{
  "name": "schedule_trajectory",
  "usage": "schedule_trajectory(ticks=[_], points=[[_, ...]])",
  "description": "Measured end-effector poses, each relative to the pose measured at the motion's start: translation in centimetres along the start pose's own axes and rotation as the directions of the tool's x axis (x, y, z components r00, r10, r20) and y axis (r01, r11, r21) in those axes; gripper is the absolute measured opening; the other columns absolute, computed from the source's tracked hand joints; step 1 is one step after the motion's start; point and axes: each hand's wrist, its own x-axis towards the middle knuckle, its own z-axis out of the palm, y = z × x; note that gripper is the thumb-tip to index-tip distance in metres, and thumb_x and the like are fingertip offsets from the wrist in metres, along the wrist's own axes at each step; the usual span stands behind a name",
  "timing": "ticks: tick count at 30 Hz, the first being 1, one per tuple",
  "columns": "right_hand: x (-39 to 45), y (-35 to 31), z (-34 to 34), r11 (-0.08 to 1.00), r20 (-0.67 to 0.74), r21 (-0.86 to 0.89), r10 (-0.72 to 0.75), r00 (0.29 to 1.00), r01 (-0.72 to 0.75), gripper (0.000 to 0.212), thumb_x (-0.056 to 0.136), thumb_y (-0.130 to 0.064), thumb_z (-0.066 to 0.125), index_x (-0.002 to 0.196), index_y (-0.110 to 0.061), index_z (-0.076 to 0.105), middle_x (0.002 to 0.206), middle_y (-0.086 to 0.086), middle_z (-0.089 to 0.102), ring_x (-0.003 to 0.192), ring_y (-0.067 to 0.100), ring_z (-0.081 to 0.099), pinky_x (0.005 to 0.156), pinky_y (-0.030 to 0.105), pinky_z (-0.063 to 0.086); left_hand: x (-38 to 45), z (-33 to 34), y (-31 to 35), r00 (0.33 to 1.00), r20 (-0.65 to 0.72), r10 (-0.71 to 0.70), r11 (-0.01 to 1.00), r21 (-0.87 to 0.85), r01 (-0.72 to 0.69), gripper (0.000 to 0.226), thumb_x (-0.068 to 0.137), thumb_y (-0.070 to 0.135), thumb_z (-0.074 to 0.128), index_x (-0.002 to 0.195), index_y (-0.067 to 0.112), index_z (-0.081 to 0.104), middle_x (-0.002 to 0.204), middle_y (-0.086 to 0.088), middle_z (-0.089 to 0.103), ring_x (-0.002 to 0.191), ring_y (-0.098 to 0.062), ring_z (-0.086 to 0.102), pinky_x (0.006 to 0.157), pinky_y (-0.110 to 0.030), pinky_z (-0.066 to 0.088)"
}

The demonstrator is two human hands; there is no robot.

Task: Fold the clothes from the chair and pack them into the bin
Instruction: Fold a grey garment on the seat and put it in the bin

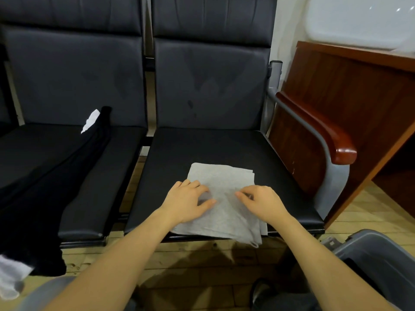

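We start at the far left of the right-hand chair seat [202, 149], our landmark here. Well to its left, a black garment [45, 189] drapes across the neighbouring seat [107, 158] and spills over its front edge toward the floor, a white tag [91, 121] poking out at its upper end. Below that, at the picture's left edge, we catch a white piece of cloth [10, 279], too cropped to name.

Now onto the landmark seat itself. A folded grey garment [224, 212] lies at its front, the near corner hanging just over the seat's edge. Our left hand [188, 200] rests on the grey fabric's left part, fingers spread and lying flat, thumb stretched toward the middle. Just beside it, our right hand [260, 203] sits on the fabric's right part, fingers bent, fingertips pressed down on the cloth; whether they pinch a fold we cannot tell. Both forearms reach in from below, bare.

Right of the seat, past the wooden armrest [325, 131], stands a wooden desk [350, 86]. Lower right of the seat, on the floor, we see the grey bin [370, 250]; its inside is dark, and its contents cannot be made out.
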Motion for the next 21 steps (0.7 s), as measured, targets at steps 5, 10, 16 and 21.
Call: schedule_trajectory(ticks=[5, 10, 16, 21], points=[[0.5, 1.0, 0.9, 0.969, -0.068, -0.073, 0.230, 0.971, -0.235, 0.044, 0.100, -0.037, 0.039, 0.142, -0.024, 0.039, 0.137, 0.002, 0.049, 0.124, 0.022, 0.045, 0.104, 0.040, 0.032, 0.8, 1.1, -0.2, 0.988, -0.079, -0.130, 0.987, 0.085, 0.136, 0.051, 0.099, 0.049, 0.027, 0.142, 0.023, 0.033, 0.129, -0.004, 0.046, 0.111, -0.023, 0.046, 0.092, -0.034, 0.036], [1.0, 0.7, 2.2, 0.951, -0.058, 0.027, 0.308, 0.950, -0.307, 0.050, 0.100, -0.033, 0.041, 0.148, -0.025, 0.026, 0.137, 0.004, 0.048, 0.130, 0.024, 0.038, 0.109, 0.041, 0.021, 2.4, 1.8, -0.6, 0.958, -0.082, -0.276, 0.952, 0.114, 0.284, 0.047, 0.103, 0.036, 0.025, 0.148, 0.022, 0.020, 0.122, -0.011, 0.051, 0.110, -0.027, 0.048, 0.089, -0.035, 0.039], [2.6, -0.5, 2.3, 0.906, -0.004, 0.185, 0.389, 0.921, -0.381, 0.048, 0.097, -0.026, 0.048, 0.143, -0.031, 0.035, 0.127, 0.005, 0.053, 0.119, 0.025, 0.046, 0.102, 0.040, 0.023, 3.8, 2.2, -0.2, 0.952, -0.093, -0.292, 0.956, -0.004, 0.293, 0.043, 0.102, 0.030, 0.033, 0.144, 0.025, 0.026, 0.109, -0.009, 0.047, 0.094, -0.023, 0.046, 0.079, -0.031, 0.038], [2.6, -0.8, 2.2, 0.932, -0.067, 0.253, 0.286, 0.956, -0.261, 0.030, 0.096, -0.018, 0.050, 0.122, -0.031, 0.059, 0.107, -0.003, 0.053, 0.105, 0.020, 0.052, 0.093, 0.027, 0.025, 4.1, 2.1, -0.2, 0.961, -0.116, -0.251, 0.954, -0.198, 0.225, 0.042, 0.097, 0.014, 0.040, 0.138, 0.021, 0.041, 0.099, -0.004, 0.034, 0.082, -0.021, 0.037, 0.069, -0.028, 0.032]])
